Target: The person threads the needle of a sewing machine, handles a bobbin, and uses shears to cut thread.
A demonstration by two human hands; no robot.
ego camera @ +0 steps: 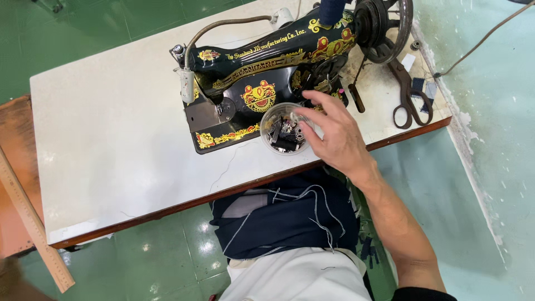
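Small clear round bowl (284, 129) on the black sewing machine's (262, 72) base, near the front edge of the white bench (111, 145). Inside: tiny metal bobbins and dark bits. Right hand (334, 136) over the bowl, grip loose, fingertips (298, 111) dipping in. Gold and red flower pictures on the machine. Big scissors (409, 92) lying to the right. Dark blue cloth (290, 214) on the lap.

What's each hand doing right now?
Right hand: open, fingertips reaching into the small clear bowl of bobbins.
Left hand: not in view.
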